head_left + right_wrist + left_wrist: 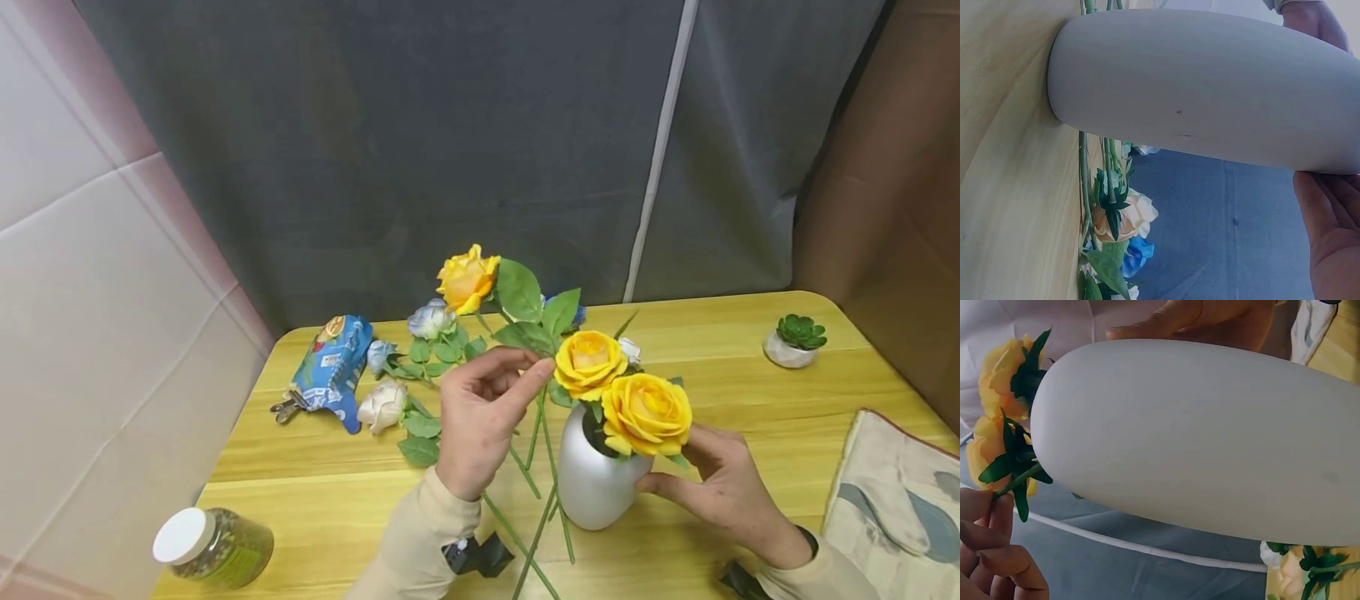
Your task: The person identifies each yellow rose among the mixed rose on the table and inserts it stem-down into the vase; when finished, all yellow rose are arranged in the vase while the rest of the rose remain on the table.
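A silvery-white vase (596,479) stands upright on the table with two yellow roses, one left (590,364) and one right (647,415), at its mouth. My left hand (483,417) is raised at the left rose; in the left wrist view its thumb and finger pinch a thin green stem (1019,479) just below the bloom. From the right, my right hand (727,492) holds the vase near its rim, thumb on the near side, part of the fingers hidden behind the right rose. The right wrist view shows its fingers (1316,206) against the vase wall (1197,87).
Behind my left hand lie another yellow rose (468,279), pale roses (384,406) and several green stems (536,542). A clipped blue bag (333,367) and a white-lidded jar (213,546) are left. A potted succulent (795,342) and a cloth mitt (900,508) lie right.
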`<state>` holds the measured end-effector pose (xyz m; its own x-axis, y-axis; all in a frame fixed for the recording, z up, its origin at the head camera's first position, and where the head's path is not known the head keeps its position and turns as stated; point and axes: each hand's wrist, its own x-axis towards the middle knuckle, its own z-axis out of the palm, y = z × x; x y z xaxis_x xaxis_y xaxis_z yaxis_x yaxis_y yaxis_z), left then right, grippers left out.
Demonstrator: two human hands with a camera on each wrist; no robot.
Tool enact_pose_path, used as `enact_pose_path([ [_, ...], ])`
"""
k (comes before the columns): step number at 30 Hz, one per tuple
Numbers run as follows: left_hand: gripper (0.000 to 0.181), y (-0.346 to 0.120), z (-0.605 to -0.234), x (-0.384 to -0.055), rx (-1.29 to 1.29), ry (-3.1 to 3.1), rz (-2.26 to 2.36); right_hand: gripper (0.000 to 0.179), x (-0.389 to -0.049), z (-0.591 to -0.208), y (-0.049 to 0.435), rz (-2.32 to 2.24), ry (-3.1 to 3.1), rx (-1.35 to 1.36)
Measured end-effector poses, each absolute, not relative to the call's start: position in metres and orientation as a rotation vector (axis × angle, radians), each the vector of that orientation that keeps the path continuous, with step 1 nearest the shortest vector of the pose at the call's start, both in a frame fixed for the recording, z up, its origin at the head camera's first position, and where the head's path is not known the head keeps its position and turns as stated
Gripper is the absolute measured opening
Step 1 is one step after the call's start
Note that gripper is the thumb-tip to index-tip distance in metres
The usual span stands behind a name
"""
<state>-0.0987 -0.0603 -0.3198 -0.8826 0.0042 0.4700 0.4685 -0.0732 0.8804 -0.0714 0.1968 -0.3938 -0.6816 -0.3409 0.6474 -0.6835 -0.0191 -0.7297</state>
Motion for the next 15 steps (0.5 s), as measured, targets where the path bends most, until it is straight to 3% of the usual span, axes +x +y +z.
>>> enact_pose_path([
  [15,0.006,-0.051,-0.331,-0.098,-0.665,-2.104,-1.997,0.070,-0.071,-0.395,0.197,1.763,-2.007,1.043],
])
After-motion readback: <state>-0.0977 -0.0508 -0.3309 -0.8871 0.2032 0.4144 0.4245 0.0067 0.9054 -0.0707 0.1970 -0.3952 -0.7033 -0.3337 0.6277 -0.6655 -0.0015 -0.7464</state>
